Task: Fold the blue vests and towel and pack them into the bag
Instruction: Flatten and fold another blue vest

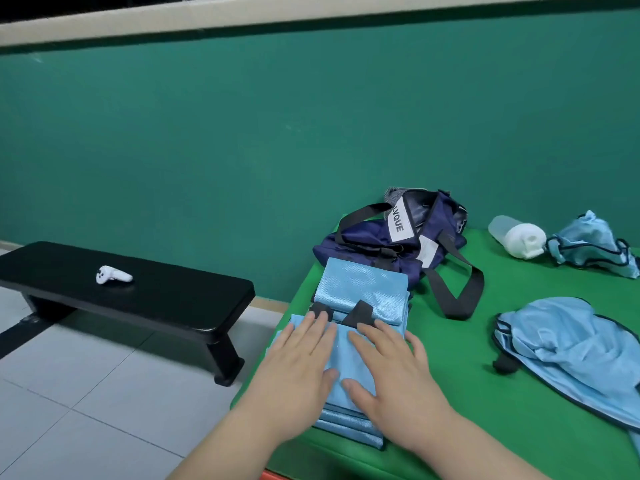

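Observation:
A folded light-blue vest lies on a stack of folded blue pieces near the left edge of the green mat. My left hand and my right hand rest flat on top of it, fingers spread, gripping nothing. Just beyond, another folded blue piece lies against the navy bag, which lies slumped with its black straps loose. An unfolded blue vest lies at the right, and a crumpled one at the far right.
A white plastic bottle lies on its side between the bag and the crumpled vest. To the left, a black bench stands on the tiled floor with a white controller on it. A green wall runs behind.

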`<action>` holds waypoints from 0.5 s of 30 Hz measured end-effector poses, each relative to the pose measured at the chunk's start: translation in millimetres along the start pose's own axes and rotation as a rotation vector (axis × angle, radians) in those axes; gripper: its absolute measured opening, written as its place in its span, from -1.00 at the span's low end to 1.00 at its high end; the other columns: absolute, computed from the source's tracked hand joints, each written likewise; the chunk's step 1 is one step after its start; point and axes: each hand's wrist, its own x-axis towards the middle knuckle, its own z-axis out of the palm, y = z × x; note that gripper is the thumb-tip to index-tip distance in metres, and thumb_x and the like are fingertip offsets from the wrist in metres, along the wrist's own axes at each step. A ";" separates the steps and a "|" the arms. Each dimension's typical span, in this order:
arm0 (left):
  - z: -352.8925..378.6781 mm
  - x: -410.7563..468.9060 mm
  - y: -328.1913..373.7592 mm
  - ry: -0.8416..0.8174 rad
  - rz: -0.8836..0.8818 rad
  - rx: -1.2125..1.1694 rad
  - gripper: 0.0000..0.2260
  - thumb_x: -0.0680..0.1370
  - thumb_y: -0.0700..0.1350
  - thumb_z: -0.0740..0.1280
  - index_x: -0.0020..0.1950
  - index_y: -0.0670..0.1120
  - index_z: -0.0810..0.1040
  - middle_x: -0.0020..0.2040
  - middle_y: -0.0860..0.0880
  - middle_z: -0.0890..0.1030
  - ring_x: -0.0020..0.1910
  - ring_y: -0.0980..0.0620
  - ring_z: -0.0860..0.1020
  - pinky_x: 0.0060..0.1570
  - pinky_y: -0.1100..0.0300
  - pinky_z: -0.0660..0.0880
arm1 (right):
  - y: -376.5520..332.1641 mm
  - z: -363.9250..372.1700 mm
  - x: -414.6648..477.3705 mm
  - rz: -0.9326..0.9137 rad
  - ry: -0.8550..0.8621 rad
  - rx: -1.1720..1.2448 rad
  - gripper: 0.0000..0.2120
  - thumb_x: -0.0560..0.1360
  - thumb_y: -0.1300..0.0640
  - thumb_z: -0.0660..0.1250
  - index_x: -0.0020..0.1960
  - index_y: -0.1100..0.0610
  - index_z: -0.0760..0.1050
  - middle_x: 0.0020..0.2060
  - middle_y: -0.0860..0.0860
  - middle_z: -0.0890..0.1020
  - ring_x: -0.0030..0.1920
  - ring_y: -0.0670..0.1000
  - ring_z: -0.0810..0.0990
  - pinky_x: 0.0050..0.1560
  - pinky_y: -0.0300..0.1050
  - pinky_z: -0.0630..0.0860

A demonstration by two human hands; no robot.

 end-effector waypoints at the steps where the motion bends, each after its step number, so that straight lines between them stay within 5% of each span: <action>1: 1.7 1.3 -2.5 -0.008 -0.016 -0.004 -0.43 0.58 0.15 0.11 0.48 -0.16 0.40 0.51 -0.12 0.38 0.49 -0.07 0.36 0.40 -0.01 0.26 | 1.5 0.7 -0.5 0.006 -0.041 0.015 -0.37 0.47 -0.33 0.17 0.44 -0.04 0.39 0.40 -0.11 0.46 0.46 0.01 0.38 0.41 0.11 0.07; 4: -0.4 5.1 -5.2 -0.041 -0.056 0.001 -0.35 0.58 0.22 0.04 0.51 -0.19 0.37 0.53 -0.12 0.32 0.50 -0.05 0.34 0.43 0.07 0.11 | 5.8 -0.4 2.3 0.000 -0.142 0.083 -0.24 0.49 -0.39 -0.06 0.60 -0.07 0.12 0.58 -0.16 0.15 0.59 -0.07 0.02 0.53 0.04 -0.19; 7: -4.0 6.5 -10.0 -0.108 -0.093 -0.119 -0.08 0.45 0.46 -0.35 0.63 -0.11 -0.11 0.61 0.02 -0.16 0.61 0.06 -0.15 0.54 0.19 -0.21 | 9.5 -3.3 3.9 -0.010 -0.194 0.103 -0.18 0.44 -0.41 -0.19 0.63 -0.09 -0.05 0.60 -0.20 -0.02 0.59 -0.14 -0.16 0.55 -0.01 -0.29; 9: -5.0 6.5 -12.9 -0.136 -0.094 -0.124 -0.01 0.31 0.45 -0.49 0.62 -0.07 -0.23 0.61 0.06 -0.25 0.58 0.11 -0.27 0.52 0.21 -0.27 | 12.2 -2.9 4.3 -0.002 -0.211 0.133 -0.17 0.43 -0.42 -0.18 0.63 -0.10 -0.06 0.60 -0.21 -0.04 0.57 -0.19 -0.17 0.55 -0.03 -0.31; 15: -8.9 7.9 -11.3 -0.202 -0.126 -0.169 -0.07 0.34 0.42 -0.37 0.63 -0.05 -0.23 0.62 0.06 -0.24 0.57 0.14 -0.28 0.52 0.21 -0.26 | 18.4 2.7 0.6 0.028 -0.217 0.265 -0.17 0.43 -0.43 -0.09 0.61 -0.10 -0.01 0.59 -0.23 0.00 0.52 -0.32 -0.14 0.57 0.01 -0.27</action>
